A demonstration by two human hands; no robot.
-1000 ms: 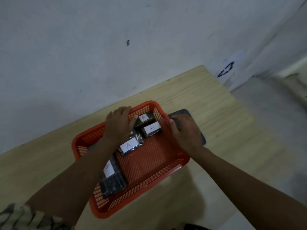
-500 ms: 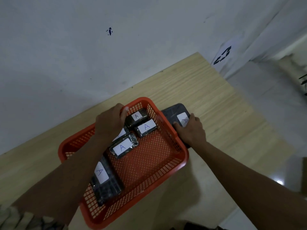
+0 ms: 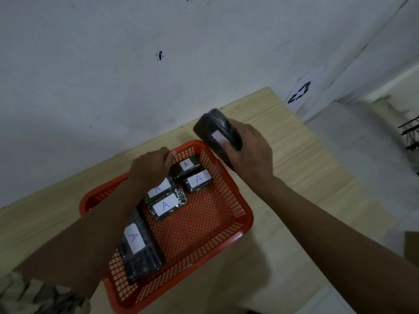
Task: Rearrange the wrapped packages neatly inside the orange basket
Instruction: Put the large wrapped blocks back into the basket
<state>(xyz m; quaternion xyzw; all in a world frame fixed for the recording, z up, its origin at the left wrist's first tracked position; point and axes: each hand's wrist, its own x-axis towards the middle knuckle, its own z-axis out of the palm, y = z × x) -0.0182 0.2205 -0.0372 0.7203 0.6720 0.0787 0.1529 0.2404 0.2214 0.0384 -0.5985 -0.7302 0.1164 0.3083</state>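
Right hand [image 3: 248, 152]: clamped around a large dark wrapped package [image 3: 216, 130], thumb across its white label. The package is clear of the table [image 3: 294, 155], tilted, held just beyond the far right corner of the orange basket [image 3: 226, 225]. Half a second ago the same package lay flat on the wood against the basket's outer right wall with the hand on top of it; it has since been lifted and swung toward the far rim.

Left hand [image 3: 150, 168]: fingers curled over the basket's far rim, gripping it. No change in that hold across the frames. My reading is that it steadies the basket while the other hand loads.

Inside the basket, five packages show. Two small ones sit side by side in the far right corner [image 3: 186, 167] and [image 3: 198, 181], labels up, marked A. Two more lie just left of them, [image 3: 158, 190] partly under the left wrist and [image 3: 166, 206] nearer. A long one [image 3: 139, 245] lies along the near left wall, partly hidden by the forearm. The right half of the basket floor is bare mesh.

Judgement: the lift marks the start of bringing the outside package in. The open right half looks like the likely spot. The cluster at the far side sits slightly askew, so straightening is probably still due.
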